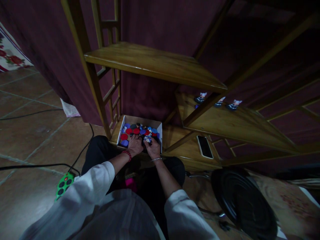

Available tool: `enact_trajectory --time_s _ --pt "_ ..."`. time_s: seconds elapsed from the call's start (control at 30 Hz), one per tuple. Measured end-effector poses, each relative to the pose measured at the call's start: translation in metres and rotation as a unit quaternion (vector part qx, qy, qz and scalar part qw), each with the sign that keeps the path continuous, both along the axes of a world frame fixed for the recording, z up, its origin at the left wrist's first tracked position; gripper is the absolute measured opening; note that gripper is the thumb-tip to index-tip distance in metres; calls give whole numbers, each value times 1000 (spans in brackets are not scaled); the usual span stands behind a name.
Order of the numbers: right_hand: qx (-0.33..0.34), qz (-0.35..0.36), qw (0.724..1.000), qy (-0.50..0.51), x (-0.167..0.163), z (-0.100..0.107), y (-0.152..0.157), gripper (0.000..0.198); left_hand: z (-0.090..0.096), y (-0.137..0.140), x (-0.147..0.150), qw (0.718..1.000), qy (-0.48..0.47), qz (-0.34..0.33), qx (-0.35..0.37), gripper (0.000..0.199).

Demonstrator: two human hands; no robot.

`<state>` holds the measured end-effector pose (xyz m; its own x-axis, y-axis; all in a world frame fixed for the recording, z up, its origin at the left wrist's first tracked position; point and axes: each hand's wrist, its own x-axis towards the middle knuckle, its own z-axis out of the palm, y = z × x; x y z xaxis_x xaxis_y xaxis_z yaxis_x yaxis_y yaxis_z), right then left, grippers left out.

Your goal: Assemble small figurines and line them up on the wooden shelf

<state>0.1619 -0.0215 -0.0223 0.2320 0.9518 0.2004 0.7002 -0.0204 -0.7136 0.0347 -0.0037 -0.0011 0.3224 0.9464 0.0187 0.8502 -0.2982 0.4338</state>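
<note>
A shallow white box (160, 130) on the lowest wooden shelf holds several red, blue and purple round pieces and small figures. Inside its front part, my right hand (153, 148) grips a small blue-and-white figurine (147, 139) between thumb and fingers. Close beside it, my left hand (135, 145), with a red bead bracelet (127, 155) on the wrist, reaches down among the pieces. Its fingers are bent together near something dark, which they largely hide. A red disc (124, 136) and a purple disc (124, 143) lie to the left of this hand.
Three small figures (219, 102) stand on the middle shelf (225, 128). A phone (205, 147) lies on the lowest shelf to the right. An upper shelf (155, 65) overhangs the box. A black round stool (242, 200) and a green power strip (64, 185) with cables are on the floor.
</note>
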Motion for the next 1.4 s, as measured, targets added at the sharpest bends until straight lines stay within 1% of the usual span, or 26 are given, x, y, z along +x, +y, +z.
enact_trajectory --time_s 0.13,0.23,0.5,0.73,0.87,0.97,1.1,1.23,1.3,1.4 --pt "-8 -4 1000 -3 -1 4 -2 34 -6 -1 -2 999 -17 1 27 29" --pt "-23 -26 999 -19 -3 9 -4 34 -8 0 -2 999 -24 -9 36 30" --pt "-35 -61 998 -3 -4 17 -8 36 -6 -2 -4 996 -70 -11 52 31" --pt "-23 -39 999 8 -2 14 -9 38 3 -5 -6 993 -121 10 9 31" --pt "-23 -27 997 65 2 7 -8 39 6 -6 -7 991 -132 13 -27 32" --pt "-9 -23 993 113 4 3 -7 36 3 -5 -9 985 -163 15 -54 34" --pt "11 -11 988 152 5 3 -7 33 -3 -2 -9 973 -215 20 -77 34" --pt "12 -4 981 196 5 2 -7 37 -3 -1 -8 953 -280 29 -113 32" --pt "5 -2 974 226 5 1 -6 39 -1 -2 -8 935 -328 27 -135 31" --pt "-4 -4 960 279 4 0 -6 43 5 -4 -8 895 -406 29 -181 34"
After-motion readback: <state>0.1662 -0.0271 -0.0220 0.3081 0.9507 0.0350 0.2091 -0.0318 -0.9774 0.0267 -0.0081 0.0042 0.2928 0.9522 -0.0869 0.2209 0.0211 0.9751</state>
